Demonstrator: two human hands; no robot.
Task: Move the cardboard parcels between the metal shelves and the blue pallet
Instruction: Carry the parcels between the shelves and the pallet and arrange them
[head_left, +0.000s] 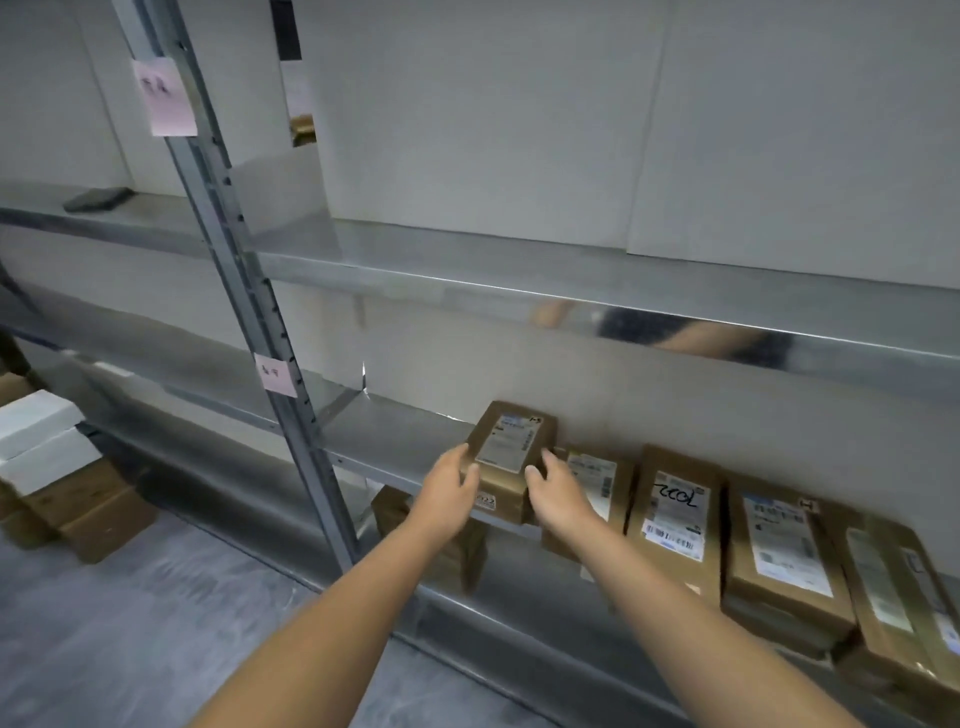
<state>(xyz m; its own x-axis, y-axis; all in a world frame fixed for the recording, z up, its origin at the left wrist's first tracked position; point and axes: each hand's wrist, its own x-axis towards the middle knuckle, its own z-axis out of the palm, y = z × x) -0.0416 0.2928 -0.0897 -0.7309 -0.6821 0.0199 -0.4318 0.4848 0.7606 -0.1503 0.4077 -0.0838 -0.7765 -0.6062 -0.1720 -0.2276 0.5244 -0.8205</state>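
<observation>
A small brown cardboard parcel (511, 447) with a white label stands on the metal shelf (395, 441) at the left end of a row. My left hand (449, 493) grips its left side and my right hand (558, 491) grips its right side. To the right lie several more labelled parcels, among them one with black handwriting (675, 504) and another beside it (779, 551). A further parcel (389, 512) sits on the shelf below, partly hidden by my left arm. The blue pallet is out of view.
A metal upright (249, 291) with pink paper tags (165, 96) stands left of my hands. Upper shelves (519, 280) hold large white boxes. White and brown boxes (57, 467) are stacked on the floor at the left. A dark flat object (98, 199) lies on an upper shelf.
</observation>
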